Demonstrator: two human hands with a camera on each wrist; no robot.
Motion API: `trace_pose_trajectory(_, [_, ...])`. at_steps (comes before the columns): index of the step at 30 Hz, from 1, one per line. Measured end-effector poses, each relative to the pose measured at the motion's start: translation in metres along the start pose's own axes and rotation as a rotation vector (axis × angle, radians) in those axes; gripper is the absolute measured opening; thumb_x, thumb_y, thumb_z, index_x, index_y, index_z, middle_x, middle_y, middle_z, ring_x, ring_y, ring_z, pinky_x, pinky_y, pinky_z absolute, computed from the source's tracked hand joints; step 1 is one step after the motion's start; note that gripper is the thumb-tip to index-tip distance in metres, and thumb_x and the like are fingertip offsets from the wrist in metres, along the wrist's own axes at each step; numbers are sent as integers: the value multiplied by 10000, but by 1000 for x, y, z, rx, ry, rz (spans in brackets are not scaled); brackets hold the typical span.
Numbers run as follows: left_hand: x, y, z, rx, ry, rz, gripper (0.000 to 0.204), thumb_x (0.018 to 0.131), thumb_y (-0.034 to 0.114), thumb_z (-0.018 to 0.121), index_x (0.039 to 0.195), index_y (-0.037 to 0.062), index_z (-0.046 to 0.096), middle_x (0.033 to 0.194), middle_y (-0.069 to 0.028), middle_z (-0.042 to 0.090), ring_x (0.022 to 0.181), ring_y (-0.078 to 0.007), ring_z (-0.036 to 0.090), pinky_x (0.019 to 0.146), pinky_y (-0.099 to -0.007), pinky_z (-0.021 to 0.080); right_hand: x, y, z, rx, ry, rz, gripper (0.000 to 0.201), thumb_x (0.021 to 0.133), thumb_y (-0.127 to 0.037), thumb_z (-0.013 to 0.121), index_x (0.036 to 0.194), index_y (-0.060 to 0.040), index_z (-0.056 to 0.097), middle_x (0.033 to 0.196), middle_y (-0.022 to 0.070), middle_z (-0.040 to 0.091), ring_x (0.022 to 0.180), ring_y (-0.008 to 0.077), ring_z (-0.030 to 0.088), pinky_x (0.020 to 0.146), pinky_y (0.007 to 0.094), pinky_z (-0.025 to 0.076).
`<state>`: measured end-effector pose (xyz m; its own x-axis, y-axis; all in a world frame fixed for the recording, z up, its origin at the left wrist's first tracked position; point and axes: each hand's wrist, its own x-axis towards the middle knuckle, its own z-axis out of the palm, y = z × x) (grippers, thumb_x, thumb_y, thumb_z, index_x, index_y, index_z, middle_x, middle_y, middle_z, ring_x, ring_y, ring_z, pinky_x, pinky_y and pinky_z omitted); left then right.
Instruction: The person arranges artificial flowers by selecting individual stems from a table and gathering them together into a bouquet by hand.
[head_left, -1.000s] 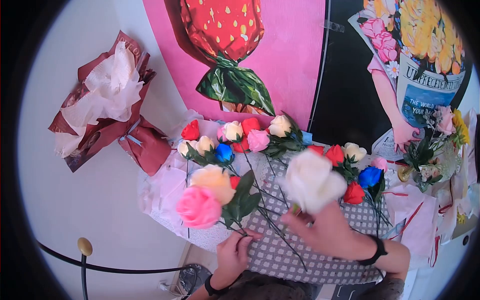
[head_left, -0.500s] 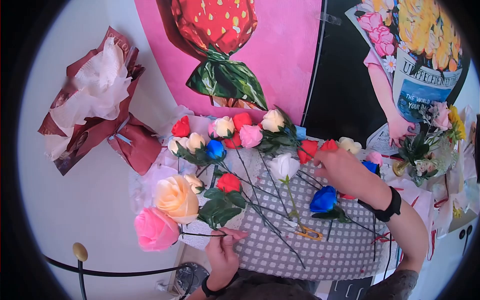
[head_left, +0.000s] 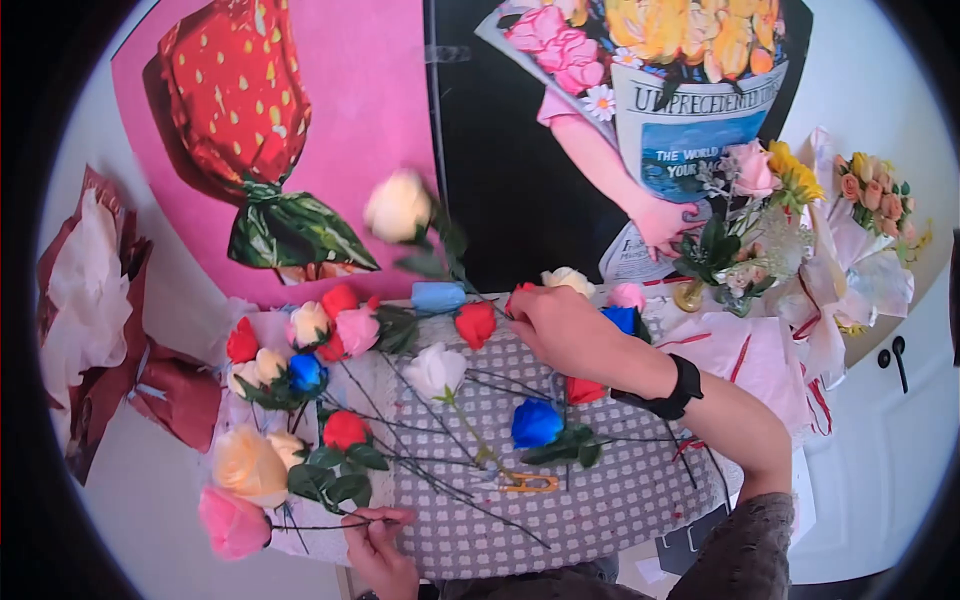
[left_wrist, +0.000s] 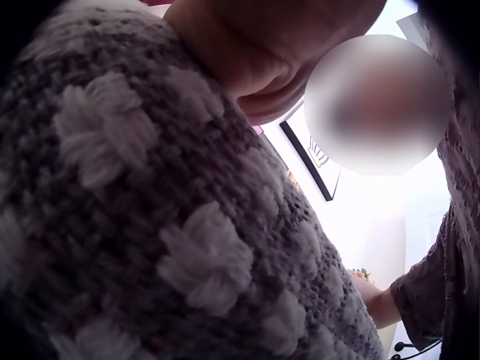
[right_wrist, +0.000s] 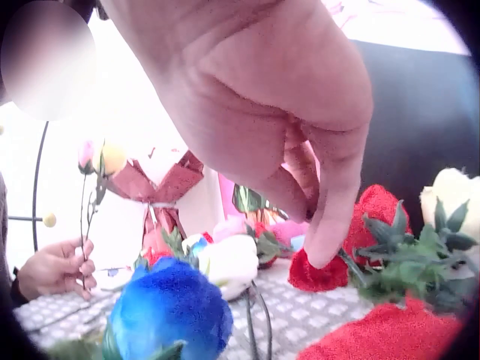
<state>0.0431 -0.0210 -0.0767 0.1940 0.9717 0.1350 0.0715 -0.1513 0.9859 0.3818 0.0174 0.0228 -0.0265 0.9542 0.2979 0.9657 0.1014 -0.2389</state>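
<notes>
My left hand (head_left: 382,558) pinches dark thin stems near the table's front edge. They carry a pink rose (head_left: 233,522) and a peach rose (head_left: 250,466), both off to the left. At the back of the table my right hand (head_left: 575,330) reaches down with bent fingers among red roses. A blurred cream rose (head_left: 398,206) with green leaves stands raised against the wall posters, its stem running to my right fingertips. One red rose (head_left: 475,325) lies just left of that hand. In the right wrist view, a finger overlaps a red rose (right_wrist: 319,271) close above the cloth.
Middle of the checked cloth (head_left: 460,540): a white rose (head_left: 435,371), a blue rose (head_left: 537,424) and yellow-handled scissors (head_left: 528,483). More roses lie at the left, near a blue roll (head_left: 438,297). Wrapped burgundy paper (head_left: 175,390) stands far left; a vase of flowers (head_left: 690,293) stands right.
The head view has turned right. My right hand laid down the white rose and moved to the back; the cream rose has risen from the table. My left hand keeps its stems.
</notes>
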Motion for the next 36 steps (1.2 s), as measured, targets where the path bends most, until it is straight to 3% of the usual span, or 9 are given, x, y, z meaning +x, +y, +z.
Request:
trace_pose_trajectory(2, [0, -6, 0, -34, -30, -10, 190, 1021, 206, 440, 1084, 27, 442, 989, -92, 576, 880, -155, 561, 754, -270, 470, -5, -12, -19, 270, 203, 107, 131, 855, -76, 633, 864, 40, 572, 746, 183, 629, 641, 266, 667, 556, 355, 516])
trace_pose_trajectory(4, [0, -5, 1, 9, -48, 14, 191, 1023, 194, 430, 1082, 13, 428, 1000, -107, 575, 901, -181, 569, 810, -299, 484, -11, -19, -28, 348, 231, 160, 140, 864, -95, 622, 866, 28, 557, 817, 195, 645, 685, 355, 642, 608, 405, 509])
trace_pose_trajectory(7, [-2, -8, -1, 50, -58, 16, 180, 1025, 171, 413, 1077, -2, 425, 1011, -126, 577, 921, -204, 573, 864, -324, 485, -18, -35, -38, 770, 289, 232, 147, 871, -55, 648, 907, 7, 520, 771, 103, 650, 714, 166, 668, 628, 280, 519])
trace_pose_trajectory(10, [-5, -4, -3, 29, -31, -18, 174, 1025, 151, 405, 1066, -16, 432, 1020, -146, 581, 937, -221, 577, 878, -341, 486, -39, -54, -34, 980, 250, 246, 162, 865, -60, 660, 940, -14, 523, 754, 68, 649, 689, 127, 648, 618, 263, 512])
trace_pose_trajectory(15, [-7, 0, -11, 357, -178, -92, 207, 1014, 157, 437, 1125, -14, 473, 1073, -179, 590, 946, -231, 591, 889, -359, 480, -81, -86, -15, 921, -38, 215, 150, 888, -128, 645, 906, -22, 541, 726, 78, 629, 633, 176, 630, 604, 274, 488])
trace_pose_trajectory(17, [-2, -3, 0, 313, -126, 37, 94, 977, 57, 415, 1007, -11, 473, 951, -154, 628, 873, -237, 636, 812, -344, 505, -89, -93, -7, 564, -145, 139, 137, 885, -110, 659, 893, 14, 600, 776, 92, 645, 690, 202, 672, 607, 286, 518])
trace_pose_trajectory(25, [-4, -1, 4, 357, -105, 221, 106, 897, -88, 453, 920, 9, 489, 864, -105, 694, 819, -267, 691, 727, -324, 523, -87, -97, 2, 515, -138, 165, 141, 871, -116, 671, 912, 14, 633, 749, 107, 647, 687, 235, 678, 591, 311, 520])
trace_pose_trajectory(27, [-5, -1, 2, 395, -100, 221, 97, 897, -83, 459, 922, 6, 486, 863, -102, 694, 814, -265, 691, 720, -325, 522, -85, -100, -5, 593, -199, 135, 171, 933, -165, 568, 944, 5, 553, 808, 172, 609, 707, 359, 611, 603, 422, 482])
trace_pose_trajectory(36, [-8, 6, 1, 221, 5, 192, 84, 912, -70, 446, 890, 9, 465, 817, -83, 685, 626, -159, 591, 594, -248, 450, -56, -88, -20, 699, -279, 191, 147, 882, -129, 625, 931, 3, 580, 703, 136, 657, 634, 287, 670, 589, 359, 523])
